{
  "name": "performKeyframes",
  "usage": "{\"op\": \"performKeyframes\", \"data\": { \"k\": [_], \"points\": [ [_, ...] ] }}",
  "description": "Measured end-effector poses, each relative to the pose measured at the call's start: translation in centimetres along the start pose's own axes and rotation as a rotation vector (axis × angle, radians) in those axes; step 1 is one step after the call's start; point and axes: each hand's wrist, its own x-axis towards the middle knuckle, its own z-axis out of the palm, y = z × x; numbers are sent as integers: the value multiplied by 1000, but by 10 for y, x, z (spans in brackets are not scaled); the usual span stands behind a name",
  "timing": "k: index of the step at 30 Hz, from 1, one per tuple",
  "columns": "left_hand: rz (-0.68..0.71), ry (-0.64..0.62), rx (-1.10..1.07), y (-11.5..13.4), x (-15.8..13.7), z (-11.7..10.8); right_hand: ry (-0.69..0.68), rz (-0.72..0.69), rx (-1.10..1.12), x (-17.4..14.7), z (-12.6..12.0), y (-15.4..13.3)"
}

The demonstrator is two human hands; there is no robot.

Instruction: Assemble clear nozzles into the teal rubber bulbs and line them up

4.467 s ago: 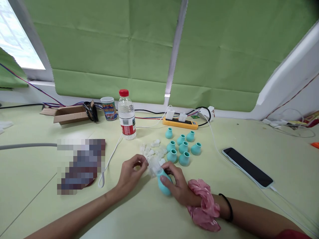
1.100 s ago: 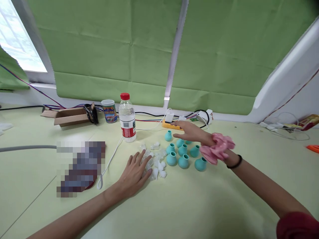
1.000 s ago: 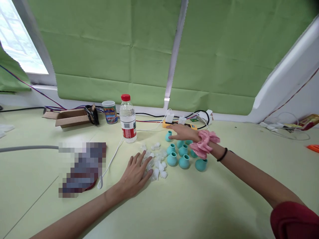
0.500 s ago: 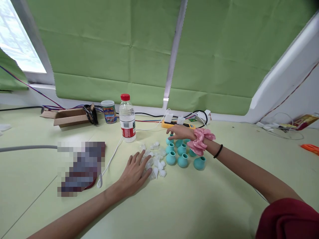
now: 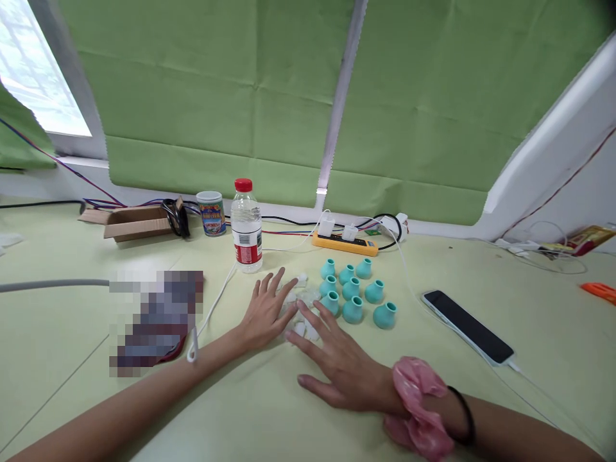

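Fingers of our left hand (image 5: 264, 314) and right hand (image 5: 344, 366) spread wide about white pieces (image 5: 310, 330), just left of the turquoise bulbs (image 5: 353, 312); we grip nothing visible, and a light, low touch suits us best.

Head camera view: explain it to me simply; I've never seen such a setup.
There's no machine here, just a person's two bare hands. One camera, worn on the head, takes every picture, looking forward and down past the arms.

On the pale tabletop, nine teal flask-shaped pieces stand in a cluster beside a pile of whitish pieces. Farther back are a red-capped bottle and an orange power strip; a phone lies to the right.

The left hand and right hand spread their fingers at the pile; neither visibly grips anything, though they partly hide it.
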Motion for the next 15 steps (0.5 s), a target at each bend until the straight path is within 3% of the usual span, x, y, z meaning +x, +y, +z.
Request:
{"op": "performKeyframes", "data": {
  "k": [3, 7, 10, 15],
  "points": [
    [-55, -43, 17, -7, 14, 7, -32, 170, 33, 8, 30, 3],
    [-45, -90, 23, -13, 25, 12, -28, 275, 84, 18, 43, 14],
    [34, -141, 20, -14, 34, 13, -11, 325, 110, 21, 44, 18],
    [208, -332, 31, -17, 50, 10, -17, 352, 139, 25, 48, 21]
  ]
}}
